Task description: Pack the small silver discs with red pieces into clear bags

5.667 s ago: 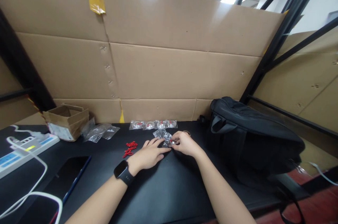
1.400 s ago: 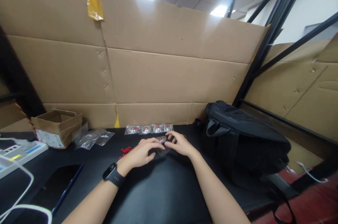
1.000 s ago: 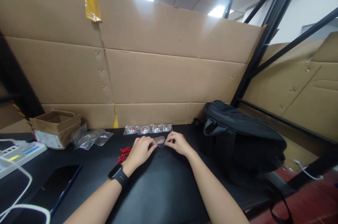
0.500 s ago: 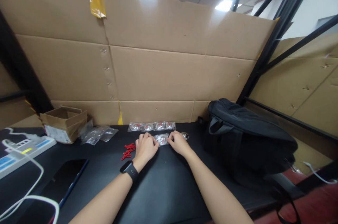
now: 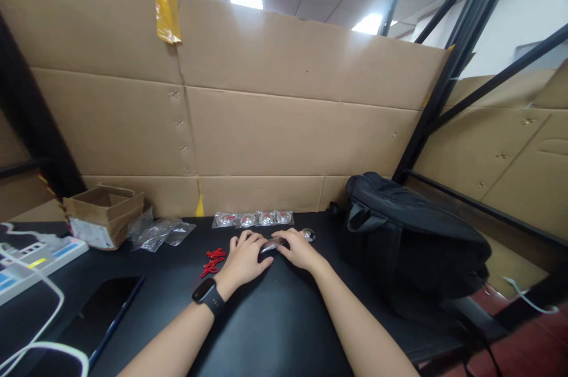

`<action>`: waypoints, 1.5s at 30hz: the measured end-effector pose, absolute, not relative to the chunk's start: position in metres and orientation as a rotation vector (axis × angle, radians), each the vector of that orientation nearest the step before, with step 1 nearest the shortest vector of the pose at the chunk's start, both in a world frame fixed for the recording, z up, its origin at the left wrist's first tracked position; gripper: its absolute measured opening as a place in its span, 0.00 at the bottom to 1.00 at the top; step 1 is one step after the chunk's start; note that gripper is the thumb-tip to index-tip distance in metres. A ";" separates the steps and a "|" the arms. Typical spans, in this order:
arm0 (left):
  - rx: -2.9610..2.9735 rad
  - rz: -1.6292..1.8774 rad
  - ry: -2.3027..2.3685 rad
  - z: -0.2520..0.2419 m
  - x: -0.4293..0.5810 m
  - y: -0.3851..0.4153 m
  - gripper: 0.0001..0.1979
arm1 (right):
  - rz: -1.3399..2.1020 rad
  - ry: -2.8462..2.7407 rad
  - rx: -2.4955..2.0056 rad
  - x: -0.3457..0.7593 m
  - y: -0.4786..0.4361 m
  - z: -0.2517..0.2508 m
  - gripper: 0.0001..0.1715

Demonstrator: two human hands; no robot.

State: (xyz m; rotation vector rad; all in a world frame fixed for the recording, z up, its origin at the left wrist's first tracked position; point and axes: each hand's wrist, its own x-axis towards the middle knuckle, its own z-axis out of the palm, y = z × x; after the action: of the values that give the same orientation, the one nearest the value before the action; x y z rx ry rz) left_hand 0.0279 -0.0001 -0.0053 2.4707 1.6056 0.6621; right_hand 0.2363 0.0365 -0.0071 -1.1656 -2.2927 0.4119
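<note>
A shiny metal disc [image 5: 267, 248] is held tilted between both hands just above the black tabletop; whether plastic still covers it I cannot tell. My left hand [image 5: 244, 258], with a dark watch at its wrist, grips the disc's left side, thumb in front and fingers behind. At the other side my right hand [image 5: 298, 248] pinches the edge. Beyond them lies a row of several round metal pieces in clear plastic packets [image 5: 247, 221], with red bits showing. Another metal disc [image 5: 307, 235] rests just past my right hand. Red cords [image 5: 213, 263] lie to the left of my left hand.
A black bag [image 5: 412, 247] stands on the right. At left are an open cardboard box [image 5: 104, 217], crumpled clear plastic bags [image 5: 162, 234], a dark phone [image 5: 110, 312] and a power strip [image 5: 44, 261] with white cables. A cardboard wall [image 5: 261, 140] closes the back.
The piece between my hands, flat on the table before, is now raised and tilted with its dark shiny side showing. Both hands have closed in around it. The view has tipped up slightly.
</note>
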 end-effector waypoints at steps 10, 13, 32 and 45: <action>2.331 0.755 1.730 -0.011 0.022 0.011 0.16 | 0.892 -1.990 -1.026 0.236 0.045 -0.018 0.22; 2.360 0.758 1.702 -0.006 0.020 0.010 0.18 | 0.863 -1.897 -1.066 0.244 0.054 -0.016 0.22; 2.218 0.266 1.836 0.030 -0.117 0.038 0.06 | 0.197 -1.747 -1.950 0.311 0.121 0.001 0.23; 2.260 0.169 1.768 0.029 -0.100 0.032 0.05 | 0.388 -2.133 -1.603 0.312 0.072 -0.003 0.20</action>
State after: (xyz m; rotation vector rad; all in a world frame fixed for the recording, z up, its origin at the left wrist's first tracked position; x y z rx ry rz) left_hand -0.1003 0.0322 0.0291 2.2603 1.7683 0.1686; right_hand 0.3118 0.0720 -0.0030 -1.6031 -2.1325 0.3883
